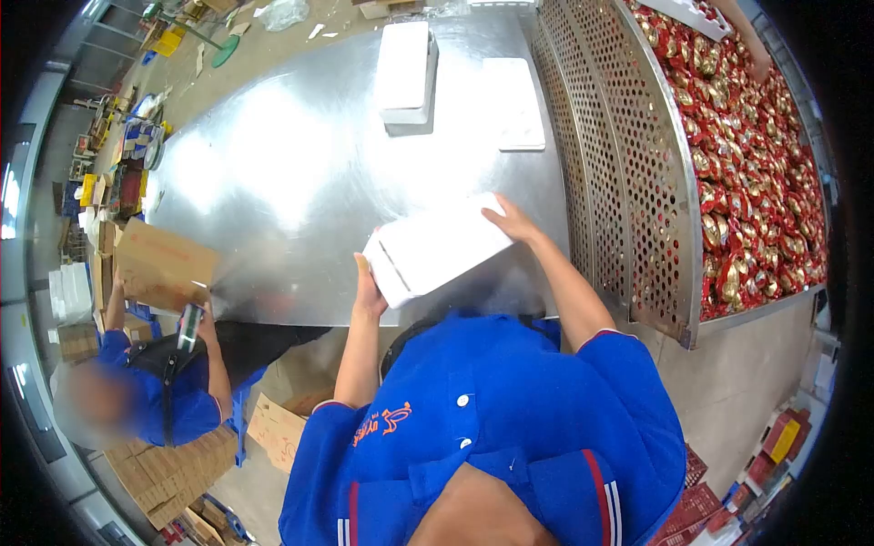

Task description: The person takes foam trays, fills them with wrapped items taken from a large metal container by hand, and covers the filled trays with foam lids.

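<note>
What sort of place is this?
Probably a packing area in a factory or warehouse: a perforated metal bin is heaped with red-and-gold wrapped packets, a white box is held at a metal table, and a co-worker nearby holds a cardboard carton.

A white, oblong box with a smooth, plain top sits just below the centre of the frame. It is slanted, its longer sides rising from lower left to upper right. A thin dark line runs along its left end, parallel to the short edge. The left hand touches that end, the right hand its upper-right end. Whether its underside touches anything cannot be told.
</note>
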`<state>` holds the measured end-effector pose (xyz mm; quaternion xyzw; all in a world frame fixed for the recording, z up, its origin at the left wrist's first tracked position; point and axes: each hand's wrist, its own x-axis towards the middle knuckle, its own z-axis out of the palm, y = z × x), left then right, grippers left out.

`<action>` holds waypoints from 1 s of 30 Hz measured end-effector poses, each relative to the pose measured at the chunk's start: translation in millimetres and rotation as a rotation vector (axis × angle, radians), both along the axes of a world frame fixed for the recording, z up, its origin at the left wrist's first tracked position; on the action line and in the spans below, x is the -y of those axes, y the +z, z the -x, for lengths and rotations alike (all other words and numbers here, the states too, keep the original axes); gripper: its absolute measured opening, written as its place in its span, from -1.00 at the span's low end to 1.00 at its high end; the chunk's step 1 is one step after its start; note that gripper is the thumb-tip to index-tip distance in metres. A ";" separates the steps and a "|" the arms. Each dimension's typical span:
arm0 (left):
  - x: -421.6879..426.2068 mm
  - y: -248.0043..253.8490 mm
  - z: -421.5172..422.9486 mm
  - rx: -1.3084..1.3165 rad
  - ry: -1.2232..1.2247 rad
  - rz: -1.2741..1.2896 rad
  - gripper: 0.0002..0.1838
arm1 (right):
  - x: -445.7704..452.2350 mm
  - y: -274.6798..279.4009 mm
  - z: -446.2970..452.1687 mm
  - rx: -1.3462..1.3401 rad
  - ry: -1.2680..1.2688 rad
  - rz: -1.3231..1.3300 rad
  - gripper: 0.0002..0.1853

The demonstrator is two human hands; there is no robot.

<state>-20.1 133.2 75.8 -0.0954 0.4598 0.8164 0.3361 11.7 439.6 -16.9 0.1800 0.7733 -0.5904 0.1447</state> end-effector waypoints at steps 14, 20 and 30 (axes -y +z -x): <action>6.0 47.7 -7.4 -0.323 -0.366 0.083 -0.18 | 75.7 96.6 -33.3 0.099 -0.134 1.125 -0.32; -29.6 45.1 45.0 0.011 0.131 -0.050 -0.36 | 120.6 90.8 -47.5 -0.367 0.036 0.364 -0.07; -102.6 93.2 265.0 -0.786 -0.287 0.239 -0.11 | 50.4 128.9 223.3 -0.601 -0.327 0.667 -0.24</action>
